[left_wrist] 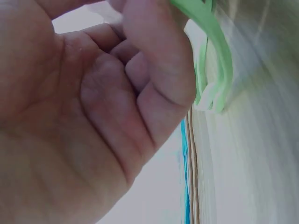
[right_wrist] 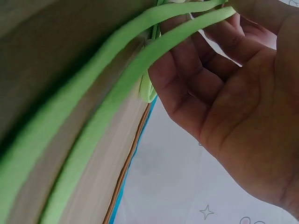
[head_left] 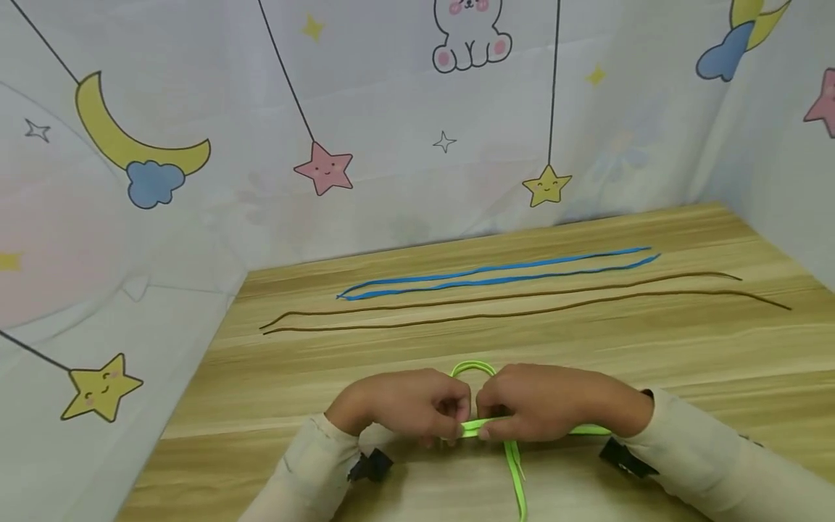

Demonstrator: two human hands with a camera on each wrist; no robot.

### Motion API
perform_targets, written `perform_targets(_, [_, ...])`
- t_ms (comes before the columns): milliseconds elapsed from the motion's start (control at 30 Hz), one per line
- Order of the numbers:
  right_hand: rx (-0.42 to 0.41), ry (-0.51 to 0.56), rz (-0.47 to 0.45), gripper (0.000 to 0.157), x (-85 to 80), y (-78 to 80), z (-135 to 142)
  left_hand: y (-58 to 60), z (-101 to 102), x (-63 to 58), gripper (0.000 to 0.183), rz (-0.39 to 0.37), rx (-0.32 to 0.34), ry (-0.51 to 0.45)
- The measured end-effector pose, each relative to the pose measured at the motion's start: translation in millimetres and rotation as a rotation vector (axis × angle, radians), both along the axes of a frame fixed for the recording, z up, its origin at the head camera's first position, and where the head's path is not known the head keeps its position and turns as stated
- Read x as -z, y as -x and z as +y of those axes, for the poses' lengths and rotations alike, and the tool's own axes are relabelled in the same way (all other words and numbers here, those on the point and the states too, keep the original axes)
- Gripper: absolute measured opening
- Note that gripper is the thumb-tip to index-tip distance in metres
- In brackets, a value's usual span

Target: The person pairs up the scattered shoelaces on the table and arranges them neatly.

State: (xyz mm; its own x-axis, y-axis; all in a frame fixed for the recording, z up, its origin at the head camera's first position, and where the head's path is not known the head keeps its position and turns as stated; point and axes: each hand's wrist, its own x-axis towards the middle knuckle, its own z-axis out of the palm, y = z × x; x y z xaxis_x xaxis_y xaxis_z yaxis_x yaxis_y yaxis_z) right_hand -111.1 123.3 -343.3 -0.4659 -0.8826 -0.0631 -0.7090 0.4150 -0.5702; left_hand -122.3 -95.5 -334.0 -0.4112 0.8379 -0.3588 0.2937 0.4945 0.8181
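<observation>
A bright green flat shoelace (head_left: 475, 428) stretches between my two hands near the front of the wooden table. My left hand (head_left: 414, 402) pinches it between thumb and curled fingers. From the other side, my right hand (head_left: 551, 402) pinches the lace close by, thumb on top. Behind the hands the lace arches in a loop, and a length hangs toward the front edge. The right wrist view has two strands of the green shoelace (right_wrist: 117, 84) running side by side from the fingertips. In the left wrist view the green shoelace (left_wrist: 224, 60) curves down beside the curled fingers.
Two brown cords (head_left: 483, 316) lie lengthwise across the table (head_left: 365, 351) beyond the hands. Farther back is a pair of blue laces (head_left: 502, 280). A white cloth backdrop (head_left: 391, 94) printed with stars and moons stands behind the table and along its sides.
</observation>
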Motion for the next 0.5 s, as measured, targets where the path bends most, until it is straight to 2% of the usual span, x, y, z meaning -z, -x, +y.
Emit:
perform_targets(133, [-0.008, 0.0, 0.023, 0.023, -0.8, 0.7, 0.3, 0.9, -2.8, -2.7, 0.008, 0.012, 0.004, -0.012])
perform_targets(233, [-0.02, 0.02, -0.005, 0.024, -0.8, -0.9, 0.8, 2.3, -4.0, -4.2, 0.008, 0.028, 0.034, -0.021])
perform_targets(367, [-0.039, 0.046, -0.039, 0.026, -1.8, -3.5, 2.5, 6.6, -6.6, -5.7, 0.007, 0.113, 0.095, -0.064])
perform_targets(500, [-0.05, 0.062, -0.034, 0.026, -7.8, -2.3, 2.9, 10.2, -12.9, -8.3, 0.006, 0.2, 0.103, -0.104])
